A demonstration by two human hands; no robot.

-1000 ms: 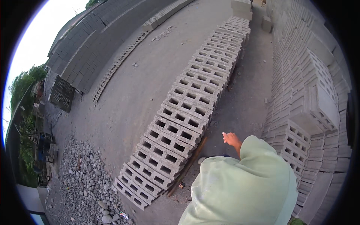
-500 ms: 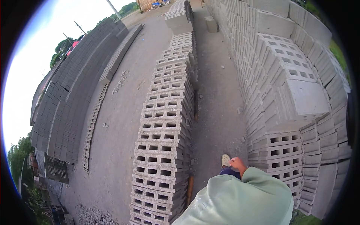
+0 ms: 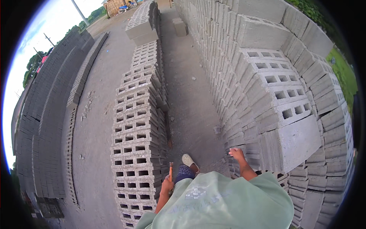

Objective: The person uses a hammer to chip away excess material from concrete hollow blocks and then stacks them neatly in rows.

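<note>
My left hand (image 3: pixel 167 184) is closed round a slim orange-brown stick-like tool (image 3: pixel 170 172), held upright beside the near row of hollow concrete blocks (image 3: pixel 129 156). A small lighter piece tops the tool; its exact kind is unclear. My right hand (image 3: pixel 237 153) hangs ahead of my body with its fingers curled in, and nothing shows in it. Close to that hand rises the tall stack of grey blocks (image 3: pixel 259 122), which it seems not to touch. Below me are my green shirt (image 3: pixel 228 198) and one pale clog (image 3: pixel 189 162) on the ground.
A narrow dirt path (image 3: pixel 190 95) runs between the block row and the tall stack. A few blocks (image 3: pixel 179 27) stand on it farther ahead. To the left are a low block line (image 3: pixel 71 152) and a long dark block wall (image 3: pixel 49 133). Motorbikes (image 3: pixel 127 7) are parked far off.
My left hand has come into view with the tool. My right hand has swung forward, away from my leg. The view has turned right, so the block row sits farther left.
</note>
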